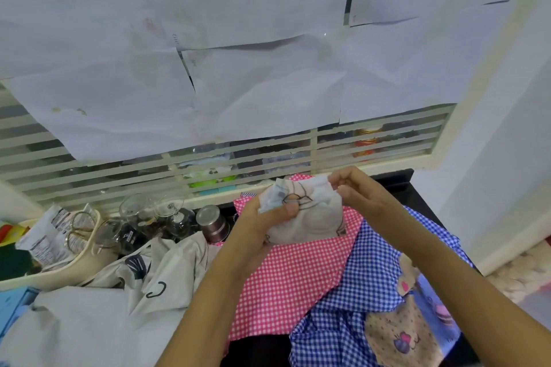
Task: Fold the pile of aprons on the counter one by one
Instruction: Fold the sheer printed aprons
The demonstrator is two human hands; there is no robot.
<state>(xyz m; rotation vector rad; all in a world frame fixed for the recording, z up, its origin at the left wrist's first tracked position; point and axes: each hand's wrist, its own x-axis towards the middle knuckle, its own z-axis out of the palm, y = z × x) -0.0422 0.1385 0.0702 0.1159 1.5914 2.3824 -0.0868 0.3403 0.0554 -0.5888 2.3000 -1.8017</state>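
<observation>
White apron point(119, 307): unfolded, left of both grips, on the desk point(396, 185).
Left hand point(262, 217): grip curled round the printed apron bundle point(313, 217), thumb on top.
Right hand point(357, 191): grip pinches the bundle's upper corner. Advised: square the edges and keep the thumb pressing.
Pink gingham apron point(286, 277): beneath the grips.
Blue gingham apron point(372, 262): beneath the right forearm.

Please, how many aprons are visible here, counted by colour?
Pink checked apron: 1
Blue checked apron: 1
White printed: 2, the folded white apron gripped by the left hand and right hand, and the loose white apron at the left
Total: 4
</observation>
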